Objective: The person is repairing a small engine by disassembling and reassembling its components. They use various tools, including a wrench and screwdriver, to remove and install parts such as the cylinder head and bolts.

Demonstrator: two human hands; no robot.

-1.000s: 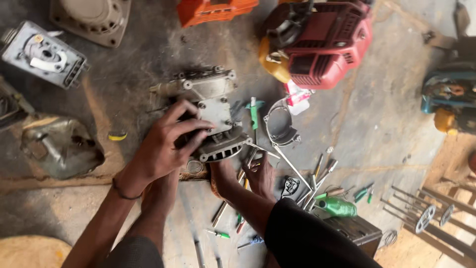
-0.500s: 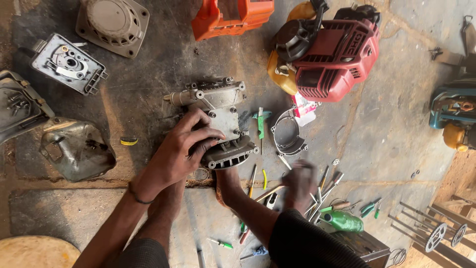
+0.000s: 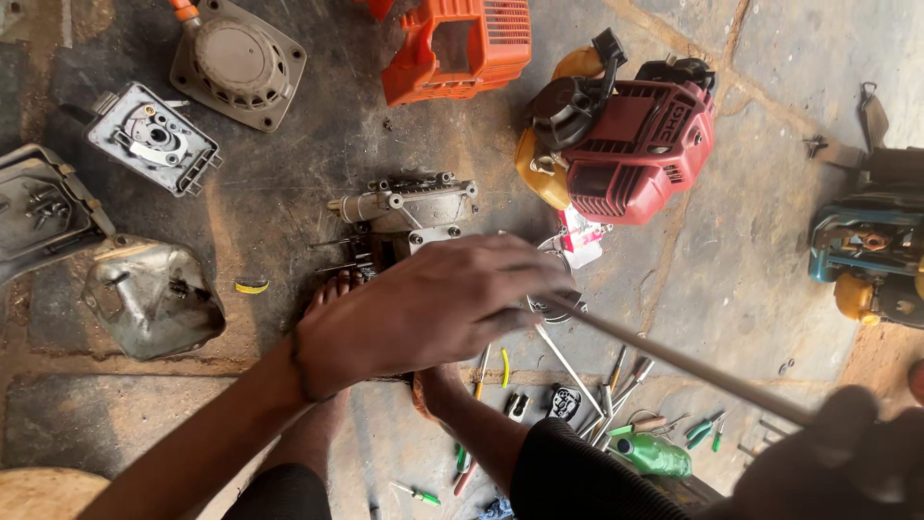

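Note:
My left hand (image 3: 433, 308) hovers over a grey engine block (image 3: 409, 207) that lies on the floor, braced by my bare feet (image 3: 332, 294). Its fingers curl around the far tip of a long thin metal rod (image 3: 674, 361). The rod slants down to the lower right into my right hand (image 3: 847, 453), which is close to the camera, blurred and closed on it. My left hand hides the lower half of the engine block.
A red engine (image 3: 635, 144) and an orange cover (image 3: 462, 48) lie beyond the block. Grey housings (image 3: 241, 63) (image 3: 149, 140), a metal cover (image 3: 149, 294) and a tray (image 3: 38, 207) lie left. Loose screwdrivers (image 3: 616, 385) and a green bottle (image 3: 654, 453) lie near my knee. A teal machine (image 3: 871, 250) stands right.
My right hand left the tools on the floor and rose toward the camera with the long rod. My left hand came off the engine block and moved right to the rod's tip.

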